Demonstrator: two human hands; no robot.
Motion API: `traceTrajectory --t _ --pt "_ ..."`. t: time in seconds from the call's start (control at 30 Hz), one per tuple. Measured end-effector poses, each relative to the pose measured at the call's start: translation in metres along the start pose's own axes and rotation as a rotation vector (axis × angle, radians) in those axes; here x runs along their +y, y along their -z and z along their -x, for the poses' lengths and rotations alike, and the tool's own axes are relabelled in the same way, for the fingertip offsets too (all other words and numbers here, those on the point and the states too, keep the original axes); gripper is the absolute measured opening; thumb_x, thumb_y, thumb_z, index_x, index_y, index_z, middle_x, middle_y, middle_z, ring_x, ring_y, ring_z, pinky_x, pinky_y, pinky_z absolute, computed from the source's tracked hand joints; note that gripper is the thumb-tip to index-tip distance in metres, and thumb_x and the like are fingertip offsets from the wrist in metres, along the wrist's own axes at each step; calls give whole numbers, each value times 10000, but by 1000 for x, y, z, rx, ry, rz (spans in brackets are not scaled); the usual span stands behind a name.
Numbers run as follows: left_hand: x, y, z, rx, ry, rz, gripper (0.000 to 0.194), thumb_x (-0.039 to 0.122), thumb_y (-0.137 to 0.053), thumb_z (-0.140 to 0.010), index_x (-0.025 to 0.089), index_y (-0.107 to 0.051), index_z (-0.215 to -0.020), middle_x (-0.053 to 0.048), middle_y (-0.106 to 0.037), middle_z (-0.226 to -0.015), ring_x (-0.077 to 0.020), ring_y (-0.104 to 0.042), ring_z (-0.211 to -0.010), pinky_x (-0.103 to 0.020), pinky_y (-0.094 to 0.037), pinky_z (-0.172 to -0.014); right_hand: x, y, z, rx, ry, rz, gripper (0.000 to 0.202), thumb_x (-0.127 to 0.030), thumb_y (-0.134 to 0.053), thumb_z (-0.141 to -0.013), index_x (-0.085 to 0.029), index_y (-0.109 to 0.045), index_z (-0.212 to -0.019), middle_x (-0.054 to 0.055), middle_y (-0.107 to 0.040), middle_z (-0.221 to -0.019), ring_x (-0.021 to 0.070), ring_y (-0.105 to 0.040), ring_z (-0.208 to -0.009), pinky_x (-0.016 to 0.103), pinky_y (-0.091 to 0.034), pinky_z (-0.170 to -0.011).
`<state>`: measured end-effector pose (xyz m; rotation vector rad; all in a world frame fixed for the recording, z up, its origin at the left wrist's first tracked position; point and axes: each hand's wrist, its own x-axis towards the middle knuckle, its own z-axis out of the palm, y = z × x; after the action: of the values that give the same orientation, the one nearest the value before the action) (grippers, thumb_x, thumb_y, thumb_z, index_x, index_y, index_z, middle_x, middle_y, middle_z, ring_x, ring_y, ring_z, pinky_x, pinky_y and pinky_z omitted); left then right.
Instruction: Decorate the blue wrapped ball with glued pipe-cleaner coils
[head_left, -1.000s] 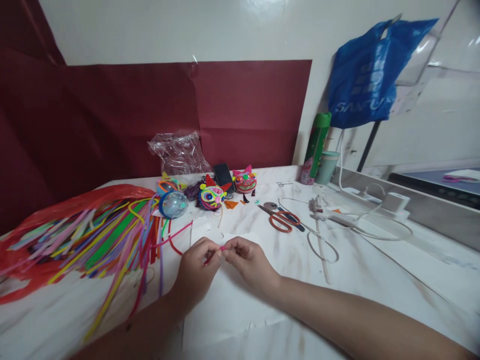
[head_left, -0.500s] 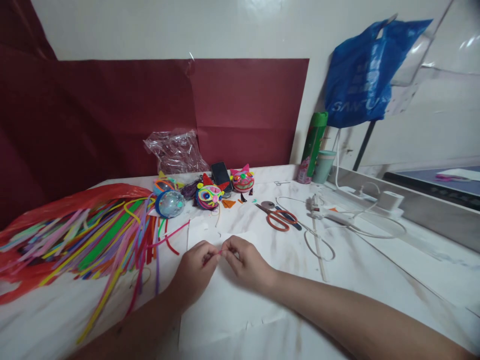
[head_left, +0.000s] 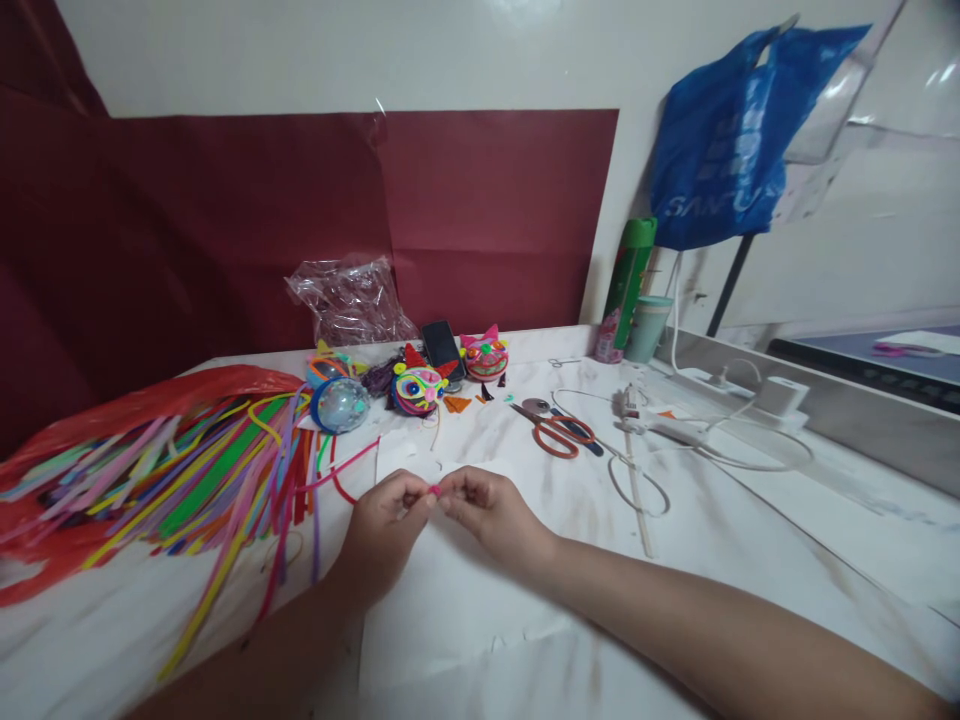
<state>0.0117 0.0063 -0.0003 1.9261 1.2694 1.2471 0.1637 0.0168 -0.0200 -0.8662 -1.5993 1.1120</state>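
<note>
Pink piece, pinched by fingertips of left hand and right hand above white paper; probably light, soft, easily crushed, best held at edges.

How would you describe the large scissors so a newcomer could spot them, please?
On the marbled table, look to the back right of the white sheet. The large scissors lie there. Their orange handles set them apart from the dark tool beside them and the small scissors farther back.

Both hands fingertip to fingertip, fingers apparently pinched.
</note>
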Motion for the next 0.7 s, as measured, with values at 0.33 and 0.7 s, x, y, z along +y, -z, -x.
traceTrajectory --t 0.33,0.7 --pt "2 -6 2 -20 106 -24 141 287 -529 -709 172 -563 -635 21 -528 -585 -124 -489 -582 -221 -380 -533 0 1 4 89 49 144 107 -259 -540 -774 -174 -584 -727 3 -581 -658 126 -513 -624 248 -404 -599" --pt "-8 0 1 -136 -92 -288 142 199 -469 -761 174 -563 -657 3 -552 -650 -136 -515 -629 -243 -384 -585 -3 13 1 -71 279 490 126 -101 -448 -788 -174 -535 -733 12 -543 -672 136 -503 -639 239 -394 -604"
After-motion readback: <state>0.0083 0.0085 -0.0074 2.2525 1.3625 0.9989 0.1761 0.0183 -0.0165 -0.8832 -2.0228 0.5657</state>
